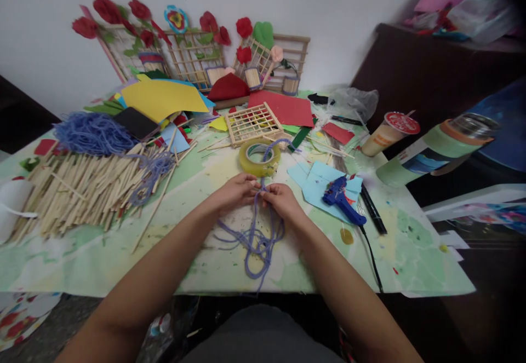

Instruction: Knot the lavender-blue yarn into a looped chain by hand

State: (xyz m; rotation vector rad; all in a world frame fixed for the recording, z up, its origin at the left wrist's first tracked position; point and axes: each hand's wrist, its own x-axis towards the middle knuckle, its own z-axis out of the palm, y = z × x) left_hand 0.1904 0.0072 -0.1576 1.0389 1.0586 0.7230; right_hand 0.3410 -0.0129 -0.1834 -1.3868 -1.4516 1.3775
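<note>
Purple yarn point(257, 251) hangs in loose loops from between my hands onto the table. My left hand point(241, 190) pinches it with fingertips pressed together. Right beside it my right hand point(281, 197) is closed on the same yarn, the fingertips of both hands nearly meeting. A braided-looking length of the yarn runs up from the hands and across a roll of clear yellowish tape point(246, 160), which lies just beyond my fingers. Past the tape sits a small wooden stick lattice point(252, 123).
Many thin wooden sticks point(82, 193) and a heap of purple yarn point(92, 133) lie at left. A blue glue gun point(343, 199) with its cord rests on light blue paper at right. A drink cup point(382, 136) and bottle point(431, 152) stand beyond. Paper flowers point(176, 19) decorate lattices along the wall.
</note>
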